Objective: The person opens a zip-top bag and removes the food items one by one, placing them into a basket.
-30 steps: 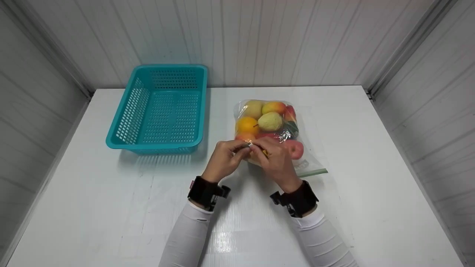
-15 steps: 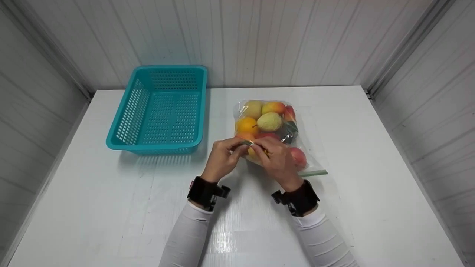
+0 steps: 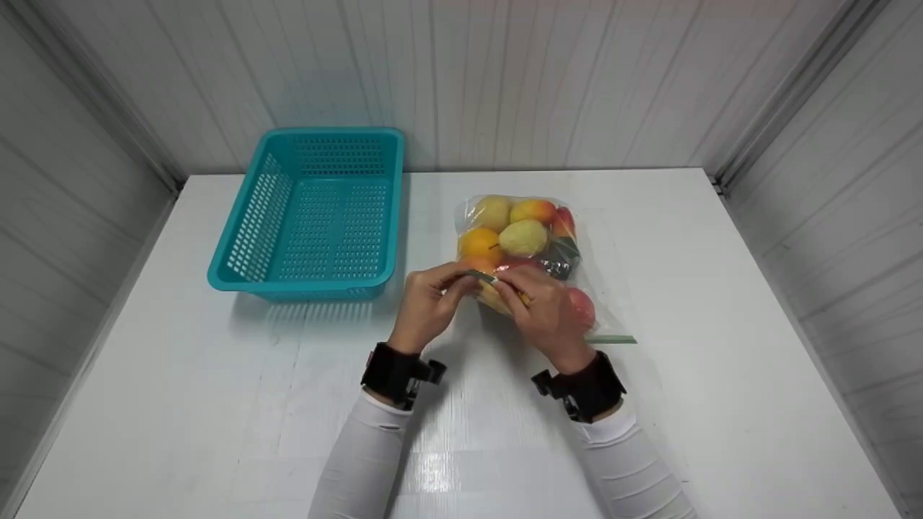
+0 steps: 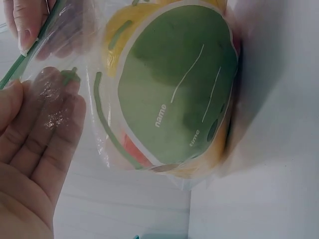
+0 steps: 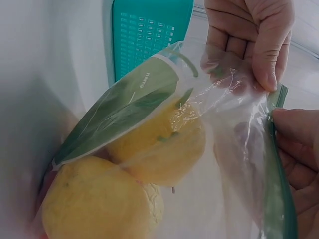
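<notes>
A clear zip bag full of fruit lies on the table in the head view. Between thumb and fingers, my left hand pinches the left end of its green zip strip. Just to the right, my right hand pinches the same strip. The wrist views show the strip running between both hands, and a green label printed with "name" and "time". Through the plastic I see an orange fruit, a pale wrinkled fruit and a pink-red fruit, partly hidden by my right hand.
A teal perforated basket stands at the back left of the white table, with nothing in it. Pale panel walls close off the back and both sides.
My left hand has shifted slightly left along the zip strip, so the hands are a little farther apart. The right hand has moved slightly right. The pink-red fruit has moved slightly toward the front right.
</notes>
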A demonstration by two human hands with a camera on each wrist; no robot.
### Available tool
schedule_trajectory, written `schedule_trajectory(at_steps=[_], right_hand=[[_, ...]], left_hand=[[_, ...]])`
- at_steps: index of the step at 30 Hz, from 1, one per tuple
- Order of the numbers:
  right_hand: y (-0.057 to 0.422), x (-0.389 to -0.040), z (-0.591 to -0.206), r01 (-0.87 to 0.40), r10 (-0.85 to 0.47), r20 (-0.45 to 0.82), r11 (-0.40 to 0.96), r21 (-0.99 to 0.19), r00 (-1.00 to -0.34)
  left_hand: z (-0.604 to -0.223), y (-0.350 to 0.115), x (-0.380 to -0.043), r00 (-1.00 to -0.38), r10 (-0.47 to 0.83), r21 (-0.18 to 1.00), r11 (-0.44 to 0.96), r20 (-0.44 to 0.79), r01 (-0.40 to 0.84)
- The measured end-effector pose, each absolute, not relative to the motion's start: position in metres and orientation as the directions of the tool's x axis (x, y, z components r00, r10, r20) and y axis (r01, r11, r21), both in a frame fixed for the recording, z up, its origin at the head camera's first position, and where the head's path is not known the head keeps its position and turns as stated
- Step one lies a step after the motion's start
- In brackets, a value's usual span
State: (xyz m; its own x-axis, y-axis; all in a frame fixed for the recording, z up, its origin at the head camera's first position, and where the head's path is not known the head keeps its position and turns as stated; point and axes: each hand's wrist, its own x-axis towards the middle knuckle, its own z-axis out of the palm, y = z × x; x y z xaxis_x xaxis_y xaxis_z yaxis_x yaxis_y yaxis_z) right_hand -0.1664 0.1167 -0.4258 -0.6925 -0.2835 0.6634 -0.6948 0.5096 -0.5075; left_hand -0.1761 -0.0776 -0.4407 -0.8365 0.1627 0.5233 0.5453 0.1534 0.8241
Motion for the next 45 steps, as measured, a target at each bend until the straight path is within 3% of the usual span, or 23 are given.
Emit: schedule_trajectory(at_steps=[14, 28, 45], right_hand=[[0.120, -0.166, -0.424, -0.697, -0.299, 0.680, 0.568, -0.437, -0.670], [0.125, -0.167, -0.423, -0.720, -0.316, 0.679, 0.520, -0.460, -0.663], [0.136, -0.172, -0.418, -0.697, -0.319, 0.646, 0.528, -0.486, -0.693]], left_hand=[[-0.441, -0.084, -0.176, -0.826, 0.112, 0.817, 0.128, 0.552, 0.563], [-0.441, -0.092, -0.175, -0.818, 0.035, 0.798, 0.199, 0.574, 0.569], [-0.440, -0.092, -0.180, -0.817, -0.007, 0.803, 0.187, 0.576, 0.565]])
